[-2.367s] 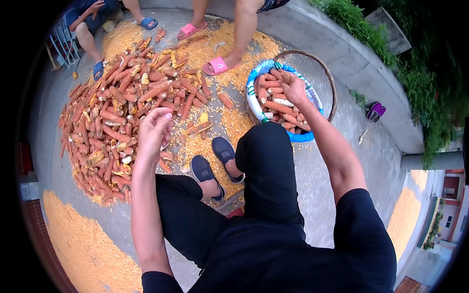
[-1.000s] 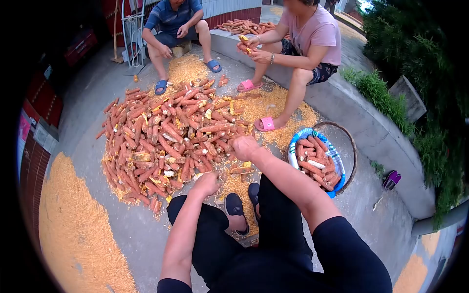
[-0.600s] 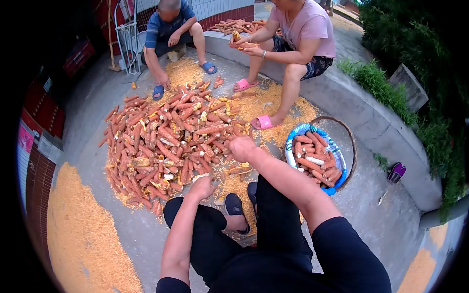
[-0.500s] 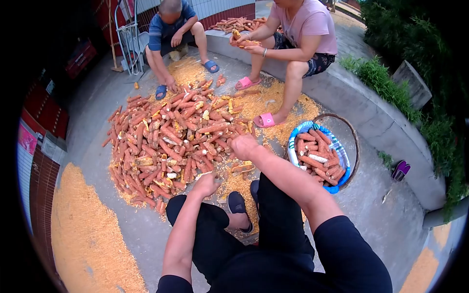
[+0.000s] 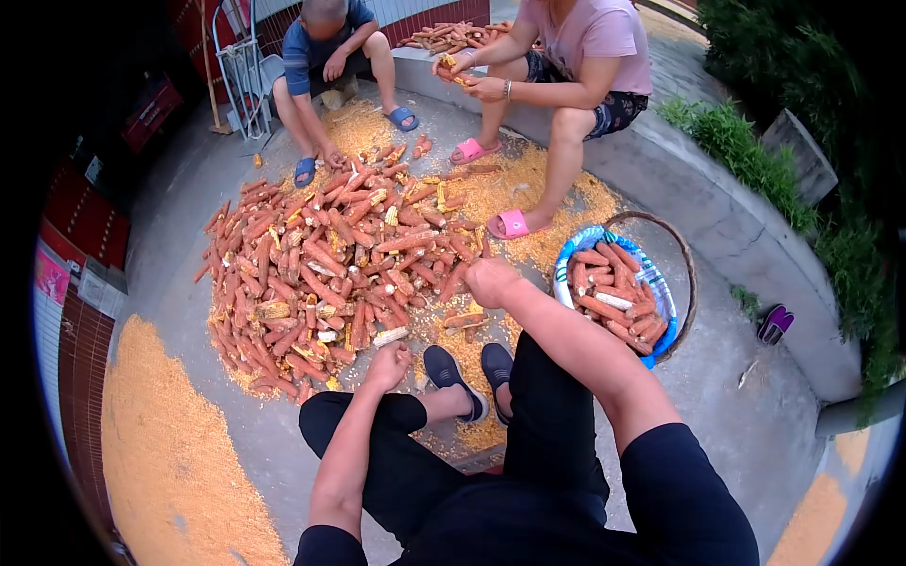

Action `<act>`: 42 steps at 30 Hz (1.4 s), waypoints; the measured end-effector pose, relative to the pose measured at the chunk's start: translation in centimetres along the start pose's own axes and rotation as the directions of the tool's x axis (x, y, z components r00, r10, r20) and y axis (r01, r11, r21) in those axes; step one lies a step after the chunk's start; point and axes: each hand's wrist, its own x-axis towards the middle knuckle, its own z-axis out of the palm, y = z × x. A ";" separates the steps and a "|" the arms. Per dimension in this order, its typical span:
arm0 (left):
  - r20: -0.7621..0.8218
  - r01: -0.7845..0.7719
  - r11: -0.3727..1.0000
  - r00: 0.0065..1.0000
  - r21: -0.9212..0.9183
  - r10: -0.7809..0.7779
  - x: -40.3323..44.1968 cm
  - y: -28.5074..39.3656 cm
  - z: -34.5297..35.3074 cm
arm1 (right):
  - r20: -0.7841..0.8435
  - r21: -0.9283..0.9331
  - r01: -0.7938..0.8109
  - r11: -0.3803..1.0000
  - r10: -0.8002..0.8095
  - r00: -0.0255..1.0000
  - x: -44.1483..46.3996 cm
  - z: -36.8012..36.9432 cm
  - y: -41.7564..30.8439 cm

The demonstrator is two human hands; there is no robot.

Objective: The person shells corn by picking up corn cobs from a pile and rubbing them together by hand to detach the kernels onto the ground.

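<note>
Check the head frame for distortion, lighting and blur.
Head view: black borders round off the frame, and the long grey concrete wall bows, probably partly lens distortion; head view: soft light, no hard shadows around the reddish corn-cob heap; head view: dark green leafy bushes sink toward black, upper right; head view: bare right hand looks soft, grip unreadable.

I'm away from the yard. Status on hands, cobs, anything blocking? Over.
Left hand by white cob, contact unclear. Right hand at the pile, grip hidden. Co-worker's hand at far edge; nothing visibly blocking.
</note>
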 end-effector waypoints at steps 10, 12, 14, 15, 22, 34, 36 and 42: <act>-0.009 -0.044 0.997 0.999 0.063 0.044 -0.6 1.5 -0.5 | 0.128 -0.010 -0.062 0.998 0.062 0.990 1.3 -0.7 -1.4; 0.003 -0.059 0.992 0.998 0.109 0.059 -0.5 1.3 -0.3 | 0.120 -0.011 -0.030 0.999 0.031 0.992 1.9 -0.4 -2.1; 0.017 -0.060 0.992 0.998 0.112 0.059 -0.5 1.5 -0.2 | 0.135 -0.033 0.013 0.999 -0.008 0.991 2.9 0.0 -2.8; 0.022 -0.053 0.994 0.998 0.096 0.052 -0.6 1.5 -0.1 | 0.117 -0.038 0.026 0.999 -0.021 0.993 3.2 0.3 -3.1; 0.027 -0.074 0.993 0.997 0.092 0.072 -1.3 0.2 -0.3 | 0.059 -0.051 0.077 0.996 -0.074 0.995 4.6 2.7 -2.9; 0.032 -0.036 0.993 0.999 0.109 0.033 -1.4 -3.7 -0.3 | 0.161 -0.049 0.028 0.998 -0.020 0.987 3.0 0.1 -2.9; 0.037 -0.010 0.991 0.999 0.132 0.005 -2.5 -2.6 -1.6 | 0.135 -0.074 0.022 0.997 -0.011 0.991 2.8 0.7 -2.1; -0.005 0.073 0.990 0.997 0.121 -0.073 -2.2 -5.6 -0.9 | 0.060 -0.024 0.027 0.999 -0.025 0.998 1.6 0.7 -0.8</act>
